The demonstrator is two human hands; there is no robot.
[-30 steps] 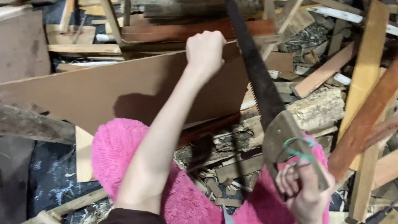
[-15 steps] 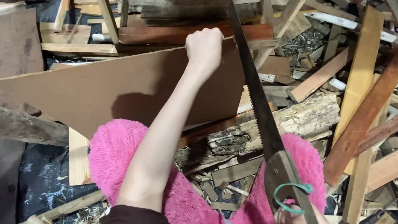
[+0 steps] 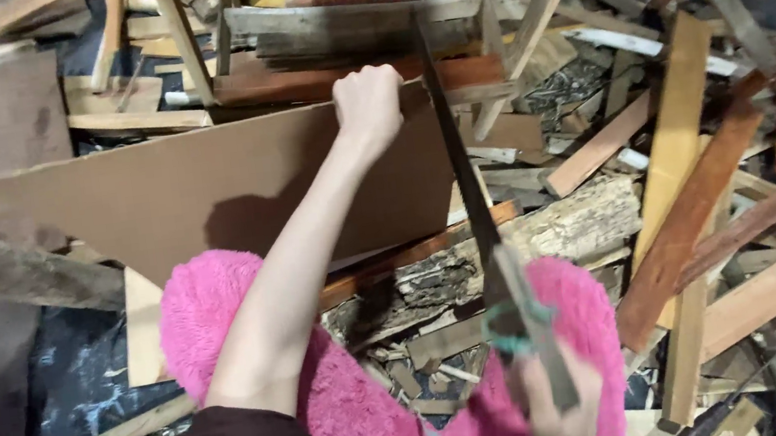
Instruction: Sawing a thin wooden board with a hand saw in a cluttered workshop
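Note:
My left hand (image 3: pixel 368 104) grips the top edge of a large flat brown board (image 3: pixel 158 192), which stands tilted on a pile of scrap wood. My right hand (image 3: pixel 561 404) is at the bottom of the view, closed round the handle of a hand saw (image 3: pixel 462 179). The saw's dark blade runs up and away from me, its far end crossing the board's right edge just right of my left hand. A green cord is wound round the saw handle. Pink fluffy fabric (image 3: pixel 212 309) covers my knees below the board.
Scrap planks, sticks and splintered offcuts lie heaped all around. A rough pale log (image 3: pixel 595 217) lies under the blade. Long orange-brown planks (image 3: pixel 692 200) lean at the right. A thick dark beam (image 3: pixel 0 270) crosses the left side.
The saw has slid back toward me, so the blade reaches less far up. My right hand has dropped lower in the view. My left hand stays on the board's top edge.

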